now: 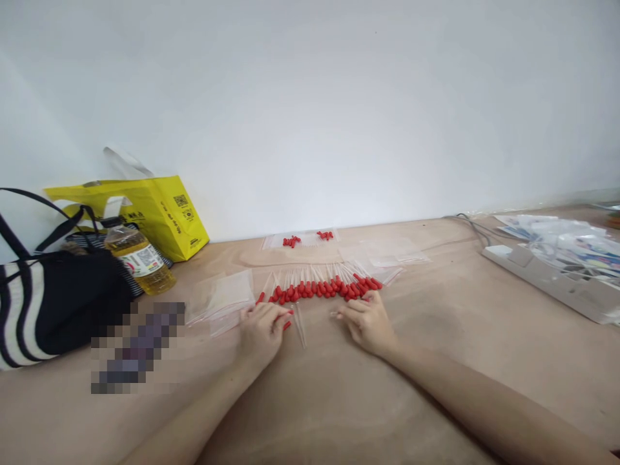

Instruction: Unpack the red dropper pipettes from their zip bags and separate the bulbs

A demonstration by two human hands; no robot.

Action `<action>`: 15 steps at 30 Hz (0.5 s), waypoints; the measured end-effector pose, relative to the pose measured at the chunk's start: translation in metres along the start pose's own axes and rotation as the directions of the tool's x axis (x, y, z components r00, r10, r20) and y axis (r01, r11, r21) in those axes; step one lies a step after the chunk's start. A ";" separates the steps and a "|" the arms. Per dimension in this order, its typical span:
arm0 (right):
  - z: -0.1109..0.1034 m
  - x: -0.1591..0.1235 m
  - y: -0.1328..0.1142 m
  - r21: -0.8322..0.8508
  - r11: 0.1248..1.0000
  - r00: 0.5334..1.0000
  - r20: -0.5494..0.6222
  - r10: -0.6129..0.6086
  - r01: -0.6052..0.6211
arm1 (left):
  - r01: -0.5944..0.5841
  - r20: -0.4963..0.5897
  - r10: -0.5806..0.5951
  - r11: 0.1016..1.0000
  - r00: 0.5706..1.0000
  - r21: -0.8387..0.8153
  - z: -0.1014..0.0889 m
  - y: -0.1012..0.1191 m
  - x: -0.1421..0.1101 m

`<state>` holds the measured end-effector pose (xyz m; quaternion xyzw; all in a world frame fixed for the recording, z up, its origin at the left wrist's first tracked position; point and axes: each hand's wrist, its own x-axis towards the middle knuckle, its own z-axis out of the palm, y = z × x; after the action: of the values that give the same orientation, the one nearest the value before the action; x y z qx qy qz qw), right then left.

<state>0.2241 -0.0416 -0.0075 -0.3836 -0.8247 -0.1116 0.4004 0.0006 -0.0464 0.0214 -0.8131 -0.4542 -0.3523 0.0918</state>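
My left hand (264,328) is closed in a pinch, with a red rubber bulb (291,312) showing at its fingertips. Just below lies another red bulb (287,325), partly hidden by the fingers. To the right, my right hand (367,323) pinches a thin clear tube (334,314); only its end sticks out. Between the hands, a couple of bare clear pipette tubes (301,328) rest on the table. Beyond both hands runs a row of several droppers (310,289), their red bulbs toward me and clear tips pointing away.
Clear plastic bags (225,294) lie around the row; one at the back (310,239) carries more red bulbs. At left stand a yellow bag (169,216), an oil bottle (140,258) and a dark striped bag (72,303). A white power strip (542,278) and plastic packets (576,242) occupy the right.
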 end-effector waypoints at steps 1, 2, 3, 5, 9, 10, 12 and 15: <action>0.001 -0.001 0.002 0.006 0.999 0.999 0.014 0.035 -0.035 | 0.033 0.006 -0.032 0.999 0.999 -0.030 -0.003 -0.007 0.000; 0.002 -0.002 0.003 0.019 0.998 0.997 0.043 0.058 -0.059 | 0.048 0.027 -0.047 0.996 0.999 -0.077 -0.005 -0.013 0.000; 0.004 -0.002 0.003 0.042 0.996 0.994 0.078 0.069 -0.073 | 0.058 0.050 -0.053 0.990 0.997 -0.124 -0.007 -0.017 0.001; 0.008 -0.003 0.000 0.111 0.989 0.985 0.152 0.077 -0.094 | 0.075 0.069 -0.063 0.979 0.996 -0.188 -0.011 -0.023 0.000; 0.013 -0.001 -0.008 0.267 0.951 0.974 0.199 0.107 -0.159 | 0.092 0.099 -0.075 0.978 0.992 -0.189 -0.017 -0.021 -0.007; 0.014 0.000 -0.009 0.296 0.941 0.974 0.197 0.110 -0.166 | 0.080 0.126 -0.057 0.979 0.990 -0.188 -0.017 -0.019 -0.011; 0.015 0.002 -0.011 0.331 0.928 0.975 0.193 0.110 -0.170 | 0.043 0.165 -0.013 0.983 0.986 -0.179 -0.017 -0.016 -0.017; 0.021 0.008 -0.016 0.313 0.931 0.970 0.207 0.125 -0.187 | -0.015 0.172 0.040 0.989 0.984 -0.145 -0.016 -0.015 -0.022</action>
<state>0.1976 -0.0377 -0.0131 -0.3841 -0.8319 0.0963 0.3888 -0.0265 -0.0601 0.0165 -0.8515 -0.4228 -0.3101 -0.0023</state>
